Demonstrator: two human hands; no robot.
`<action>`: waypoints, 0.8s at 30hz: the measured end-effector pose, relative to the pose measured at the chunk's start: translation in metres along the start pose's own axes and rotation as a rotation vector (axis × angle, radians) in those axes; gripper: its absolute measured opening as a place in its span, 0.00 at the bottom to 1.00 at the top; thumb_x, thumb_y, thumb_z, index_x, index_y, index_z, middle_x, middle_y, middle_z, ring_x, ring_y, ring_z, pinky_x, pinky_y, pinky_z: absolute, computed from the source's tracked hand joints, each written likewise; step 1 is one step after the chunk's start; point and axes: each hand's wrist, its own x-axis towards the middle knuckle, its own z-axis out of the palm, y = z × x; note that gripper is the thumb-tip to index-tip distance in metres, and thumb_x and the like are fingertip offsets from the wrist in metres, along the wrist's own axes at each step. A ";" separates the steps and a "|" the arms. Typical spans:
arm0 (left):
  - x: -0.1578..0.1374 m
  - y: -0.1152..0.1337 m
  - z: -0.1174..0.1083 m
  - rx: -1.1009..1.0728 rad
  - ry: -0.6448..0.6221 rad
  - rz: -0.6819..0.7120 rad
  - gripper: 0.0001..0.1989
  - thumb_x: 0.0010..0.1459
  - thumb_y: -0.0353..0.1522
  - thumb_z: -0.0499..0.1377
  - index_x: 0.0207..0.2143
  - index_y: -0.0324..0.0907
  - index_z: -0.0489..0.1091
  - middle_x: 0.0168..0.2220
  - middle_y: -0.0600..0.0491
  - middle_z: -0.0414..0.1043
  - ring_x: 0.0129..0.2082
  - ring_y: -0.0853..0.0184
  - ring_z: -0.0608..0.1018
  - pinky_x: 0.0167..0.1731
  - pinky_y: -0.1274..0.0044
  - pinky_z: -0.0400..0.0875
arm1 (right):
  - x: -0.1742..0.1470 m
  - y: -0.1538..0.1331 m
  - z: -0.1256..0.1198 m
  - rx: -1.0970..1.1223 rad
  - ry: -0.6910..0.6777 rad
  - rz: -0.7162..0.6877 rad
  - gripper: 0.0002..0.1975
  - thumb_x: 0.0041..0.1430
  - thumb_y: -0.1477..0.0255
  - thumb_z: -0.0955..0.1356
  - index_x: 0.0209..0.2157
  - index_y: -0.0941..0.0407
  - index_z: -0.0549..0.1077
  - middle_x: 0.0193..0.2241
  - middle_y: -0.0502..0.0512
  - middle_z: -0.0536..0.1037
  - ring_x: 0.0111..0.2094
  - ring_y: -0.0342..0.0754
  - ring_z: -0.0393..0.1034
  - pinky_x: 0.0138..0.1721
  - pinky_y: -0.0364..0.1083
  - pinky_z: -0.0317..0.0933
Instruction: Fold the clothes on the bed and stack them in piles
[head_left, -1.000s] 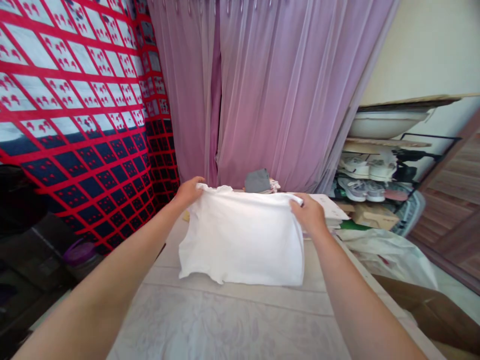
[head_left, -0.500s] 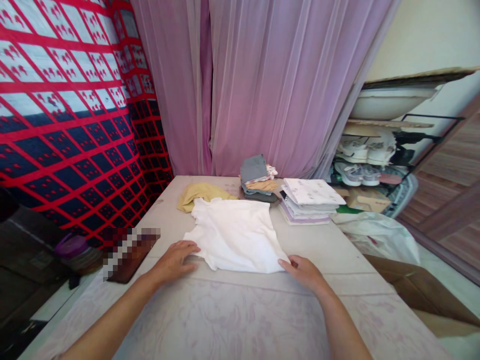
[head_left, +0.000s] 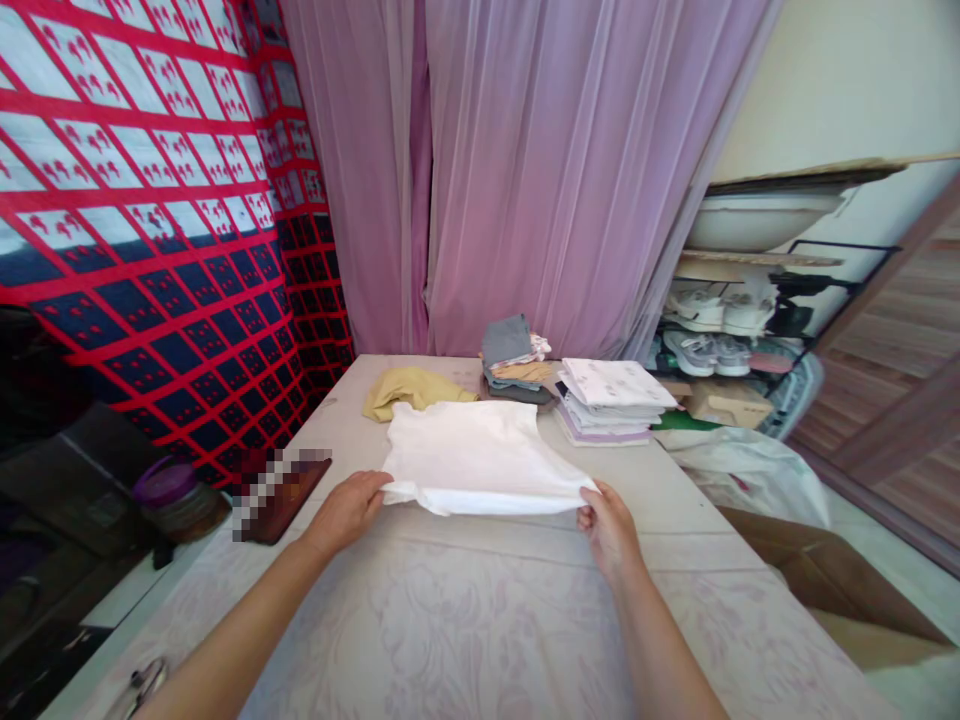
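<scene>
A white shirt [head_left: 472, 450] lies spread on the cloth-covered table, its near edge stretched between my two hands. My left hand [head_left: 351, 508] pinches the near left corner. At the near right corner, my right hand [head_left: 609, 525] grips the fabric with curled fingers. The near edge looks lifted a little off the table and pulled taut. Just beyond the shirt's far left side sits a crumpled mustard-yellow cloth [head_left: 411, 388].
Folded dark and tan clothes [head_left: 511, 360] and a stack of white folded fabric [head_left: 611, 400] stand at the back. A partly blurred dark flat object [head_left: 289, 505] lies left. An open cardboard box [head_left: 832, 570] and a shoe rack [head_left: 720, 335] are right; a purple-lidded jar [head_left: 176, 490] is left.
Both hands have closed on the shirt's near corners. The near edge has come up and been drawn straight, and the right corner has moved slightly outward. The view has shifted a little.
</scene>
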 end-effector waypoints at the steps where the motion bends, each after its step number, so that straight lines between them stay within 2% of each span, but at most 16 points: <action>1: -0.004 0.005 -0.004 0.009 -0.024 -0.009 0.16 0.57 0.29 0.47 0.43 0.41 0.71 0.40 0.46 0.76 0.42 0.60 0.76 0.45 0.72 0.67 | -0.005 -0.001 -0.003 0.001 0.007 -0.003 0.22 0.37 0.63 0.71 0.37 0.55 0.70 0.13 0.39 0.61 0.13 0.38 0.53 0.14 0.38 0.47; 4: -0.017 0.017 -0.006 0.052 -0.138 -0.085 0.15 0.59 0.33 0.46 0.41 0.44 0.71 0.34 0.50 0.77 0.37 0.60 0.78 0.38 0.74 0.68 | -0.018 0.003 -0.014 -0.118 0.043 -0.003 0.30 0.42 0.61 0.70 0.49 0.55 0.68 0.12 0.38 0.60 0.13 0.40 0.54 0.14 0.40 0.46; 6: -0.025 0.019 0.000 0.043 -0.199 -0.114 0.16 0.60 0.40 0.47 0.43 0.46 0.70 0.34 0.52 0.77 0.36 0.60 0.79 0.36 0.75 0.67 | -0.026 0.008 -0.023 -0.208 0.041 0.011 0.28 0.44 0.59 0.70 0.47 0.56 0.71 0.11 0.41 0.63 0.14 0.42 0.57 0.15 0.41 0.49; 9: -0.035 0.015 0.011 -0.030 -0.259 -0.078 0.23 0.53 0.47 0.56 0.49 0.48 0.67 0.41 0.52 0.77 0.41 0.58 0.78 0.39 0.74 0.68 | -0.032 0.014 -0.035 -0.235 -0.027 0.059 0.22 0.43 0.57 0.71 0.37 0.57 0.74 0.19 0.50 0.75 0.20 0.47 0.68 0.20 0.44 0.58; 11: -0.040 0.011 0.015 -0.055 -0.262 -0.044 0.28 0.50 0.45 0.60 0.53 0.48 0.64 0.48 0.50 0.75 0.46 0.57 0.76 0.45 0.73 0.67 | -0.033 0.016 -0.042 -0.247 -0.118 0.070 0.23 0.41 0.59 0.72 0.39 0.56 0.73 0.29 0.55 0.80 0.29 0.51 0.73 0.25 0.45 0.62; 13: -0.044 0.008 0.016 -0.051 -0.223 -0.019 0.29 0.50 0.40 0.59 0.55 0.48 0.63 0.52 0.50 0.72 0.50 0.58 0.74 0.49 0.71 0.66 | -0.033 0.019 -0.047 -0.294 -0.189 0.047 0.25 0.39 0.62 0.74 0.42 0.54 0.72 0.34 0.55 0.81 0.33 0.52 0.74 0.29 0.45 0.64; 16: -0.046 0.005 0.014 -0.037 -0.150 0.008 0.24 0.52 0.34 0.55 0.54 0.48 0.65 0.52 0.50 0.72 0.50 0.59 0.74 0.52 0.71 0.65 | -0.031 0.027 -0.051 -0.415 -0.155 -0.054 0.22 0.41 0.61 0.72 0.40 0.55 0.72 0.27 0.52 0.79 0.30 0.51 0.72 0.30 0.46 0.64; 18: -0.044 0.005 0.012 -0.045 -0.117 0.030 0.20 0.54 0.34 0.53 0.50 0.47 0.69 0.48 0.50 0.74 0.49 0.59 0.75 0.50 0.69 0.66 | -0.030 0.031 -0.053 -0.513 -0.104 -0.153 0.19 0.45 0.58 0.69 0.36 0.55 0.73 0.26 0.52 0.78 0.30 0.51 0.72 0.33 0.47 0.64; 21: -0.043 0.008 0.009 -0.126 -0.083 0.083 0.16 0.58 0.37 0.51 0.44 0.45 0.73 0.44 0.48 0.75 0.46 0.59 0.75 0.48 0.69 0.67 | -0.029 0.028 -0.054 -0.651 -0.047 -0.322 0.18 0.46 0.55 0.68 0.32 0.54 0.76 0.38 0.58 0.77 0.41 0.54 0.70 0.41 0.50 0.65; 24: -0.044 0.012 0.006 -0.291 -0.071 0.073 0.16 0.59 0.40 0.51 0.43 0.44 0.72 0.45 0.48 0.74 0.47 0.60 0.73 0.49 0.71 0.65 | -0.031 0.018 -0.055 -0.718 -0.037 -0.448 0.16 0.45 0.56 0.68 0.28 0.54 0.76 0.50 0.62 0.71 0.52 0.56 0.64 0.54 0.53 0.57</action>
